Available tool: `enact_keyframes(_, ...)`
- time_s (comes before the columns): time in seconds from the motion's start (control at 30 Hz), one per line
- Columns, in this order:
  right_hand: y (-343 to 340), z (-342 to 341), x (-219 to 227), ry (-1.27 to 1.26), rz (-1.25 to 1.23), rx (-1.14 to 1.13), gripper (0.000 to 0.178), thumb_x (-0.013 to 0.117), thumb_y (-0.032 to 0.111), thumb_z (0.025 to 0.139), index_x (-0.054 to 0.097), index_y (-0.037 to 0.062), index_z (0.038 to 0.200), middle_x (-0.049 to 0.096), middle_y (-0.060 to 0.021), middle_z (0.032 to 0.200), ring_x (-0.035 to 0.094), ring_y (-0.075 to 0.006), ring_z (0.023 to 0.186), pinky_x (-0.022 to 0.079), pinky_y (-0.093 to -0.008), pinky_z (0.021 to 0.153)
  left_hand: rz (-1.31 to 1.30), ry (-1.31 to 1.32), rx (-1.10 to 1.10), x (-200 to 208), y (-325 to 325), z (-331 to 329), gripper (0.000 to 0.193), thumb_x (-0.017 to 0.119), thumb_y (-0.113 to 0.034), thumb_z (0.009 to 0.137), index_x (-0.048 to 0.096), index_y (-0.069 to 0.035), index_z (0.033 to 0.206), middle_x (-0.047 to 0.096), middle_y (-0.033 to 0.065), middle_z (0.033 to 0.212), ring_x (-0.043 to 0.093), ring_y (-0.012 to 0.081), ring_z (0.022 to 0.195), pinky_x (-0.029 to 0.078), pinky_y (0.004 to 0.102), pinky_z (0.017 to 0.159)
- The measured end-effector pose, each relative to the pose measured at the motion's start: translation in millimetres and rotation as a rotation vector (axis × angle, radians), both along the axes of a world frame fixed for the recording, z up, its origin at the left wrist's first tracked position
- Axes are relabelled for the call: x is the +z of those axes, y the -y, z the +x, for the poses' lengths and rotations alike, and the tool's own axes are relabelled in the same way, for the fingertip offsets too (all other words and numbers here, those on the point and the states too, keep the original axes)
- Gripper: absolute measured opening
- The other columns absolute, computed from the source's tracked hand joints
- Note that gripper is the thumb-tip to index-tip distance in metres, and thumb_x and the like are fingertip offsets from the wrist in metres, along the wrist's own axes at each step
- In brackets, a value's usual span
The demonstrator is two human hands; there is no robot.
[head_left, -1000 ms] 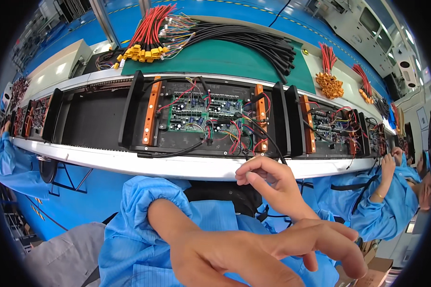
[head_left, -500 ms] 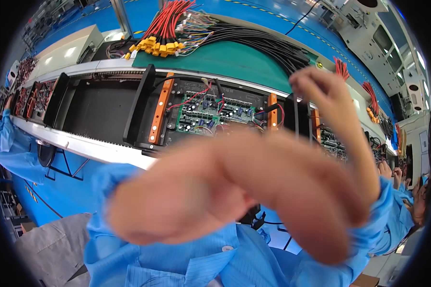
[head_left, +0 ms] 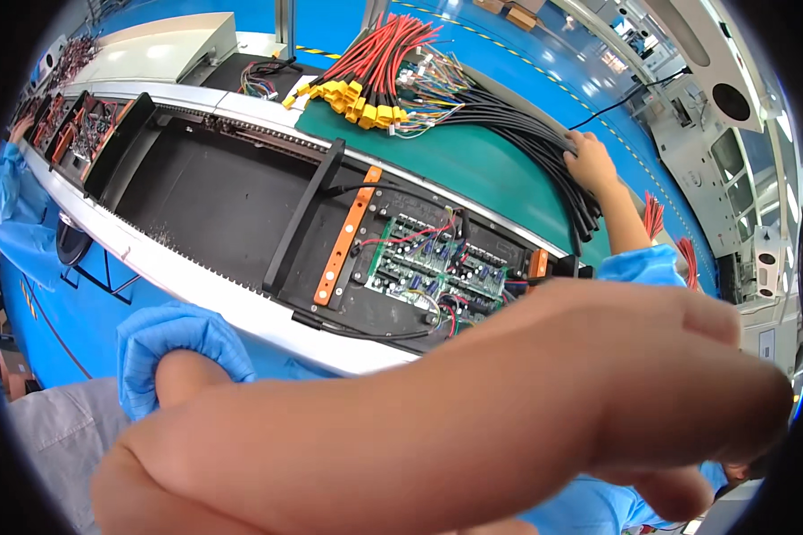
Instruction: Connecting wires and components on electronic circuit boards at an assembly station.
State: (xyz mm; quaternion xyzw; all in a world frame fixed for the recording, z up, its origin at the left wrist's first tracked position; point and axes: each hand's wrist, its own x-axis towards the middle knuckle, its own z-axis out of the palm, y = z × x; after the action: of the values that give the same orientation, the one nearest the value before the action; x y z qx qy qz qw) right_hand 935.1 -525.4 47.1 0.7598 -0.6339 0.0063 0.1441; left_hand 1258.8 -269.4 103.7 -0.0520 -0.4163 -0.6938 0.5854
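My right hand (head_left: 593,163) reaches out at the far right, its fingers bent over the outer edge of a bundle of black cables (head_left: 509,120). The bundle lies on a green mat (head_left: 437,169). Its other end fans into red wires with yellow connectors (head_left: 352,100) and thin coloured leads. My left hand (head_left: 678,383) looms very close at the lower right, its forearm crossing the foreground. Its fingers are blurred and partly hidden. Behind it, a green circuit board (head_left: 428,267) with red and black wires sits on a black fixture plate between orange bars (head_left: 348,236).
A conveyor line with white rails (head_left: 214,285) runs across the view. A black upright divider (head_left: 305,218) stands left of the board. Other people in blue sleeves (head_left: 22,201) are along the line. More red wires (head_left: 653,216) lie at the right.
My right hand has come down onto the black cables. My left hand has swung to the right across the foreground. The view has turned, tilting the line.
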Motion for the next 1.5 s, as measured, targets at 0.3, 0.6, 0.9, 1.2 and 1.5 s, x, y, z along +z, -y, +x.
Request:
enact_keyframes(0.3,18,-23,-37,-0.009,-0.035,0.038,0.035,0.053,0.016,0.079,0.05,0.0139,0.114,0.056,-0.0097,0.108,0.058,-0.0313,0.087,0.047,-0.0409,0.075,0.026,0.041,-0.046,2,16,-1,0.02,0.033,-0.017,0.091,0.047,-0.007,0.102,0.047,0.0195,0.112,0.051,0.0337,0.098,0.039,0.0435,0.091)
enact_keyframes(0.6,-2,-2,3,-0.178,-0.068,-0.076,0.024,0.051,0.022,0.083,0.055,0.0193,0.107,0.06,-0.0066,0.095,0.059,-0.0315,0.079,0.047,-0.0404,0.065,0.083,0.127,-0.091,4,15,-13,0.024,0.036,-0.015,0.088,0.046,-0.004,0.108,0.044,0.0196,0.119,0.048,0.0329,0.104,0.038,0.0424,0.092)
enact_keyframes(0.9,-11,11,49,-0.258,-0.142,-0.085,0.022,0.048,0.026,0.085,0.061,0.0207,0.103,0.065,-0.0055,0.086,0.061,-0.0307,0.072,0.048,-0.0396,0.059,0.103,0.222,-0.16,13,14,-21,0.031,0.039,-0.013,0.086,0.045,-0.001,0.114,0.041,0.0198,0.125,0.046,0.0321,0.11,0.036,0.0414,0.094)
enact_keyframes(1.2,-69,12,136,0.019,-0.31,0.19,0.021,0.053,0.019,0.086,0.064,0.0139,0.103,0.063,-0.0042,0.071,0.049,-0.0179,0.053,0.04,-0.0302,0.052,0.066,0.311,-0.201,35,5,-18,0.038,0.042,-0.011,0.083,0.044,0.001,0.12,0.038,0.0199,0.132,0.043,0.0314,0.116,0.034,0.0404,0.096)
enact_keyframes(1.5,-231,25,182,0.699,-0.439,0.232,0.026,0.052,0.005,0.086,0.06,0.0005,0.109,0.059,0.001,0.078,0.037,-0.0036,0.055,0.027,-0.0153,0.048,-0.992,0.894,1.345,31,79,-37,0.053,0.056,-0.014,0.078,0.036,0.003,0.124,0.04,0.0218,0.123,0.04,0.0335,0.113,0.032,0.046,0.091)
